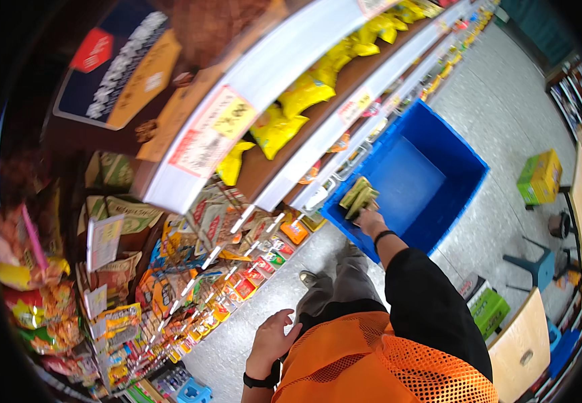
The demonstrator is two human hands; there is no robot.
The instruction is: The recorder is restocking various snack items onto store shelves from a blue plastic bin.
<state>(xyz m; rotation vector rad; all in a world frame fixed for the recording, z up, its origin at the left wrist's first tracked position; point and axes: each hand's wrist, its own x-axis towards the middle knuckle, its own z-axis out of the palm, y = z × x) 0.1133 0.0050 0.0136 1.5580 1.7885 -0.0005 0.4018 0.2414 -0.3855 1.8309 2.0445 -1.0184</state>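
Note:
My right hand (370, 221) reaches down into a blue plastic crate (464, 136) and grips several greenish-yellow snack packets (359, 195). They are at the crate's near left corner, and the rest of its visible floor is bare. My left hand (271, 338) hangs over the floor by my waist, fingers apart, with nothing in it. Closest to it is the rack of packaged snacks (245, 287) on the left. What bears the crate's weight is hidden beneath it.
Store shelves with yellow snack bags (308, 93) rise at the left, price-tagged edges (215, 136) jutting close. To the right are a yellow-green carton (540, 176), a blue stool (535, 262), a green-white box (487, 305) and wooden tabletops (520, 347). Grey tiled floor (502, 101) lies between.

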